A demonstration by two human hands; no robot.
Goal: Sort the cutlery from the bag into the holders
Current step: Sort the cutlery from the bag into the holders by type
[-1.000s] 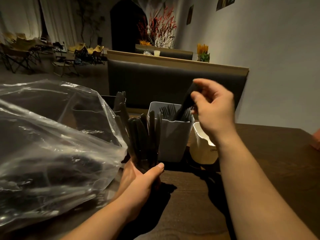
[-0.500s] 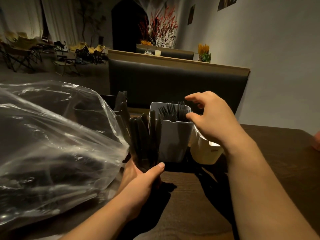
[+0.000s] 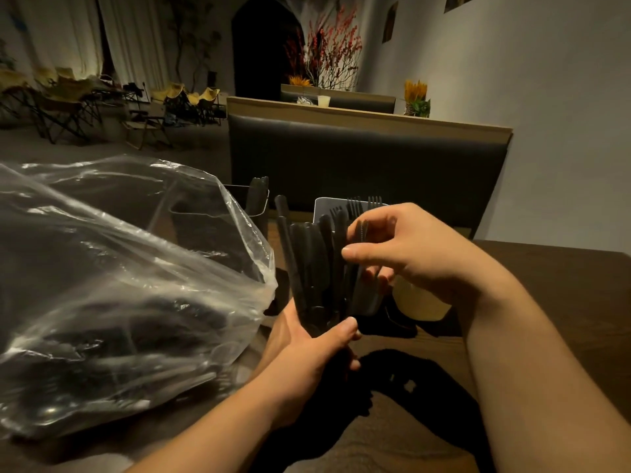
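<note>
Clear plastic bag [image 3: 119, 285]: left of the left fingers, just beside the wrist. It is cut off at the frame edge, and the dark cutlery inside is blurred through the film, so types are not separable.

Dark holder [image 3: 254, 199]: beyond the left fingers, its lower part hidden by the bag; a few handles stand above the rim.

Left hand [image 3: 307, 353]: fingers and thumb wrapped round the base of an upright bundle of black plastic cutlery [image 3: 314, 264], with the lower ends hidden in the fist.

Right hand [image 3: 409, 254]: thumb and forefinger pinch one serrated piece [image 3: 361, 230] at the bundle's upper right. The remaining fingers are partly hidden.

Grey holder [image 3: 327, 208]: just behind the right fingertips and mostly covered; forks [image 3: 355, 206] show above its rim.

Cream holder [image 3: 420, 302]: under the right palm, only the lower wall visible, on the dark table [image 3: 546, 302].
</note>
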